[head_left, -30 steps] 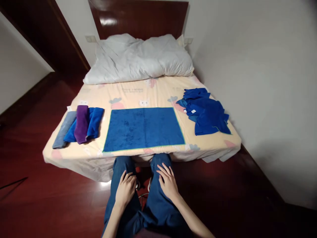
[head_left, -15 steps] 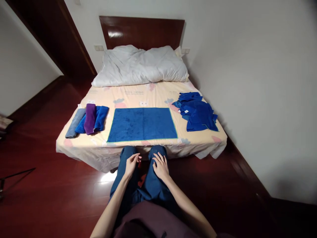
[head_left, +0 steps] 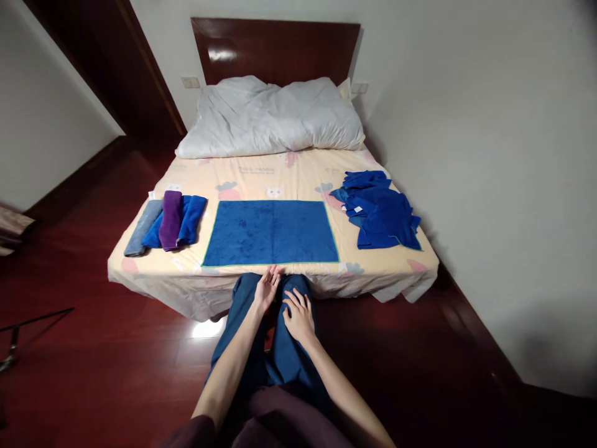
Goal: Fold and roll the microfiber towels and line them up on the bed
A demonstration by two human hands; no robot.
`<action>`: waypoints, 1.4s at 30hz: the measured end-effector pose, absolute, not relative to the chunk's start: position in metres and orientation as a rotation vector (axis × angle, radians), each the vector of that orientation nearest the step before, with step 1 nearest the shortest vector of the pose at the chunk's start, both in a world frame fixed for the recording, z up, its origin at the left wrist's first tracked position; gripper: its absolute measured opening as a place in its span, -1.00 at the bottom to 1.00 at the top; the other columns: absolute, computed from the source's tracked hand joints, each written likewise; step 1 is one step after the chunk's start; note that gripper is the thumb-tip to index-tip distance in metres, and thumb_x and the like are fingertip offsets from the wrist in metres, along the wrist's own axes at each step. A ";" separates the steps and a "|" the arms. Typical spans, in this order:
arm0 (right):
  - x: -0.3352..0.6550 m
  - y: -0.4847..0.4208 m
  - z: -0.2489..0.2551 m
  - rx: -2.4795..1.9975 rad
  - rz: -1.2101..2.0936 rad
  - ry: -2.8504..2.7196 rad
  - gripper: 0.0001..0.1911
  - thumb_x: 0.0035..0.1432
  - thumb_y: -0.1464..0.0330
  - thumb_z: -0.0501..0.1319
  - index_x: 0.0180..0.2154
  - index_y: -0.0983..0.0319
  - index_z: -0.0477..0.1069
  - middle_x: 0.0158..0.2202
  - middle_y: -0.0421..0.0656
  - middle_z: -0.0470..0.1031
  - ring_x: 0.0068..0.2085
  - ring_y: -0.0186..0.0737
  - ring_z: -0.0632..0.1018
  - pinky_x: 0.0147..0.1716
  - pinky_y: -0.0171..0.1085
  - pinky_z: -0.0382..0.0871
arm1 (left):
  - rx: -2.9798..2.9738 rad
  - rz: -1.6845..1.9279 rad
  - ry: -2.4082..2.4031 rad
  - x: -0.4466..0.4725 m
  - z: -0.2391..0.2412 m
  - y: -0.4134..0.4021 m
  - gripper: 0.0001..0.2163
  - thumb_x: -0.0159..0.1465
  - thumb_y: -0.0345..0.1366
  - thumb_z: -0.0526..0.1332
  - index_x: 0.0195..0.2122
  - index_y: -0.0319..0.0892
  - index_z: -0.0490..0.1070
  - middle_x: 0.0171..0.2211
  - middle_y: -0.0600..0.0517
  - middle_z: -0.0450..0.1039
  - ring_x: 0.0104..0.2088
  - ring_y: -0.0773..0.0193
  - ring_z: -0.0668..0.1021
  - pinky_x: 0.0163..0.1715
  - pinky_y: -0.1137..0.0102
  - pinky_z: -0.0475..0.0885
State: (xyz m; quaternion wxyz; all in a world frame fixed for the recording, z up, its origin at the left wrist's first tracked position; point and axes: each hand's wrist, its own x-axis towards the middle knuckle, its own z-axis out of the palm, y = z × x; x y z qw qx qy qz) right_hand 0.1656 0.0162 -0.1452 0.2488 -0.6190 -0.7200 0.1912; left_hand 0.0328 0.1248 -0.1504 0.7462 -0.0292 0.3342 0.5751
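Along the left side of the bed (head_left: 209, 171), I see a grey-blue roll (head_left: 143, 228), then a purple roll (head_left: 170, 221) lying over folded blue cloth (head_left: 193, 221). Mid-bed, a green-edged blue towel (head_left: 298, 233) lies flat; just off its near edge, the left hand (head_left: 268, 290) has its fingers extended, apart from the right hand (head_left: 299, 316), which rests fingers spread on the right knee (head_left: 305, 286). Farther right sits a rumpled blue heap (head_left: 387, 214).
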 end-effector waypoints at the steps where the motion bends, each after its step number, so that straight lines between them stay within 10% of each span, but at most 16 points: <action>1: 0.165 0.017 -0.144 -1.687 0.528 -1.957 -0.64 0.26 0.46 0.06 -0.04 0.13 0.55 0.26 -0.11 0.44 0.39 -0.05 0.26 0.39 0.23 0.00 | -0.080 1.258 0.724 0.033 -0.152 0.128 -0.70 0.39 -0.44 0.11 0.07 -0.18 0.51 0.04 -0.11 0.58 -0.02 0.29 0.64 -0.01 0.45 0.55; 26: 0.155 0.038 -0.140 -1.702 0.648 -1.973 -0.67 0.26 0.47 0.11 -0.09 0.10 0.58 0.21 -0.15 0.50 0.36 -0.05 0.31 0.36 0.18 0.07 | -0.257 1.263 0.692 0.060 -0.179 0.175 -0.81 0.45 -0.35 0.11 -0.27 -0.19 0.50 0.15 -0.07 0.51 0.18 0.22 0.53 0.20 0.30 0.44; 34: 0.153 0.032 -0.142 -1.641 0.639 -1.993 -0.69 0.25 0.45 0.13 -0.10 0.11 0.59 0.18 -0.11 0.53 0.34 0.03 0.35 0.31 0.28 0.12 | -0.253 1.242 0.594 0.056 -0.168 0.177 -0.75 0.48 -0.26 0.08 0.00 -0.23 0.50 0.25 -0.11 0.42 0.24 0.17 0.48 0.13 0.35 0.51; 42: 0.176 0.149 -0.102 -1.378 0.690 -1.924 -0.75 0.30 0.41 0.13 -0.21 0.13 0.60 -0.26 -0.12 0.65 -0.19 -0.11 0.63 -0.09 -0.10 0.53 | -0.449 1.252 0.815 0.054 -0.163 0.185 -0.75 0.45 -0.38 0.13 0.10 -0.28 0.45 0.19 -0.19 0.47 0.05 0.28 0.62 -0.07 0.51 0.59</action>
